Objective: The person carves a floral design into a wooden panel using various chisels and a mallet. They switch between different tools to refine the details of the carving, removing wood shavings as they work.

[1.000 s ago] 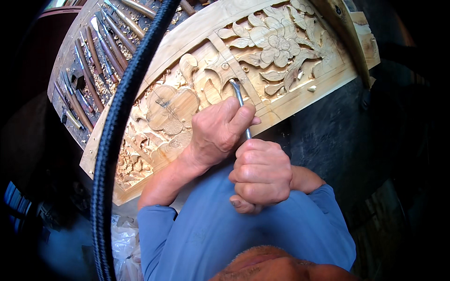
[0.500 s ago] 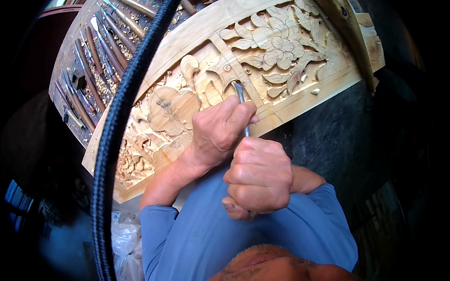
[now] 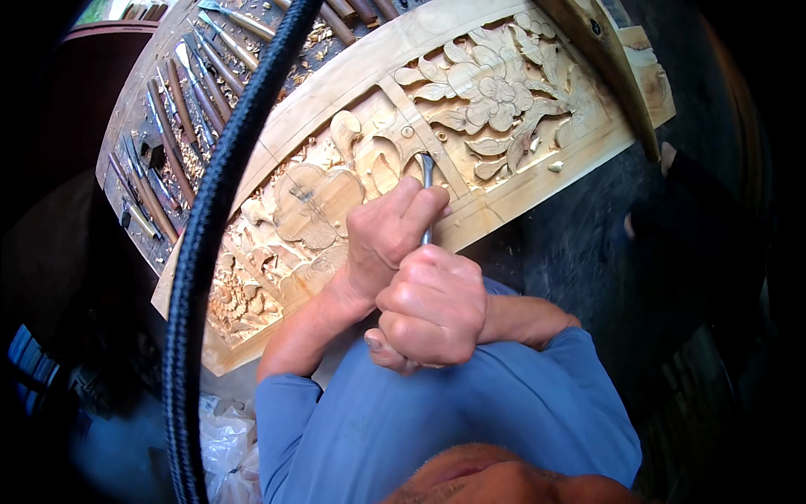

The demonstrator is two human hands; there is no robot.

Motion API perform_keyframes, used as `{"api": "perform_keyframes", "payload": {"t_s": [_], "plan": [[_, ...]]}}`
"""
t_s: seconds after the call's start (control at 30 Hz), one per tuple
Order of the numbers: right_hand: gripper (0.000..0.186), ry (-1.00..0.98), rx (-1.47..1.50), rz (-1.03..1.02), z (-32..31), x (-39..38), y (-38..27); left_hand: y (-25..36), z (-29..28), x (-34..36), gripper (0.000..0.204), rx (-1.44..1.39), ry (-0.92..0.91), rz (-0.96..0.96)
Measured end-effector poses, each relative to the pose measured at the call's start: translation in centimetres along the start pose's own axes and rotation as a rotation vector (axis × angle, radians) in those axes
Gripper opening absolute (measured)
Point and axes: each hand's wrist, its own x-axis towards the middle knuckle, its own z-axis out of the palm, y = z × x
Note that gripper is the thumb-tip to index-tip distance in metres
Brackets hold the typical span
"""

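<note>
A wooden panel (image 3: 495, 214) with carved flowers and leaves lies across the bench in front of me. My left hand (image 3: 390, 223) is closed around the steel shaft of a carving gouge (image 3: 428, 170), low down near the blade, and rests by the panel's near edge. The gouge's edge meets a curved cut-out beside a narrow crossbar (image 3: 424, 134) of the panel. Closer to my body, my right hand (image 3: 432, 307) is wrapped in a fist around the upper end of the gouge, hiding its handle. A rounded, partly shaped flower (image 3: 319, 202) lies left of my left hand.
Several chisels and gouges (image 3: 172, 143) lie among shavings on the bench, far left. A bent wooden bar (image 3: 617, 84) crosses the panel's right end. A black braided cable (image 3: 220, 185) runs through the left foreground. A clear plastic bag (image 3: 227, 441) sits lower left.
My right hand has swung left, and the gouge now leans the other way. My left hand keeps its grip with little movement. Shapes like a person's feet now show at the right.
</note>
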Motion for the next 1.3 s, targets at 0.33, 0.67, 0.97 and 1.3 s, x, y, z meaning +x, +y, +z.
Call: {"api": "perform_keyframes", "payload": {"t_s": [0.33, 0.67, 0.97, 1.3], "plan": [[0.030, 0.051, 0.026, -0.002, -0.3, -0.2, 0.0, -0.6, 0.2, -0.8, 0.027, -0.003, -0.015, 0.049], [0.034, 0.030, -0.042, 0.091, -0.9, 1.9, -0.8, -1.4, 0.4, -0.2, 0.037, -0.252, 0.003, 0.037], [0.035, -0.006, 0.031, -0.080, -1.6, 0.0, -1.2, -0.7, 0.0, -0.9, 0.028, -0.056, -0.030, 0.200], [0.030, -0.127, 0.215, -0.033, -3.4, 0.2, 0.4, -0.6, 0.1, -0.8, 0.029, -0.003, -0.038, 0.124]]}}
